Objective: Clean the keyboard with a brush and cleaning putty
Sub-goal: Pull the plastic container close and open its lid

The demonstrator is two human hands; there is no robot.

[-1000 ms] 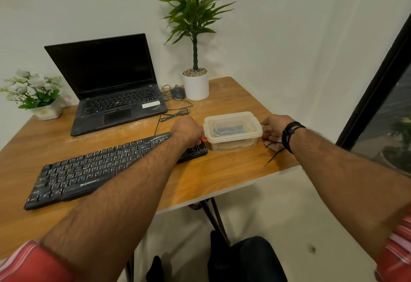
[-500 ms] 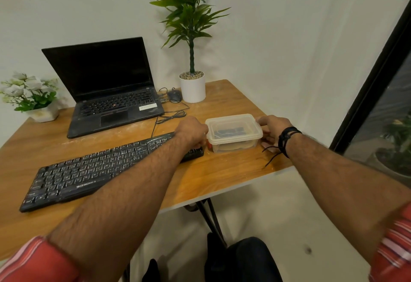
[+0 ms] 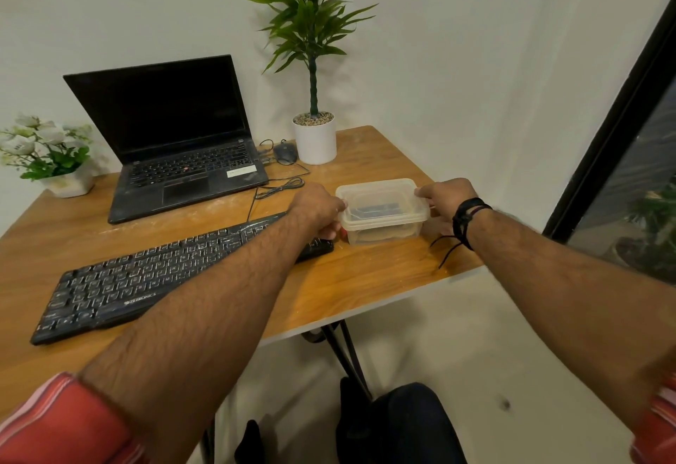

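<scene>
1. While the black keyboard (image 3: 146, 280) lies slanted across the lower left of the wooden table (image 3: 365, 280), its right end sits just beside a clear lidded plastic container (image 3: 382, 209) at the frame's centre.
2. Dark items show dimly through the container's lid; what they are cannot be told.
3. At the container's left end, the left hand (image 3: 318, 207) has its fingers curled round the rim, over the keyboard's right end.
4. At the right end, the right hand (image 3: 448, 198) grips the rim with curled fingers; a black band (image 3: 468, 216) circles that wrist, its cord trailing on the table.
5. Behind the keyboard, in the upper left, an open black laptop (image 3: 175, 141) with a dark screen stands.
6. To the laptop's right lie a black mouse (image 3: 285, 152) and a looped cable (image 3: 281, 185).
7. Just right of the mouse, a white pot holds a tall green plant (image 3: 311, 42).
8. At the far left edge, a small pot of white flowers (image 3: 44, 148) sits on the table.
9. Red striped sleeves (image 3: 55, 423) fill the bottom corners.
</scene>
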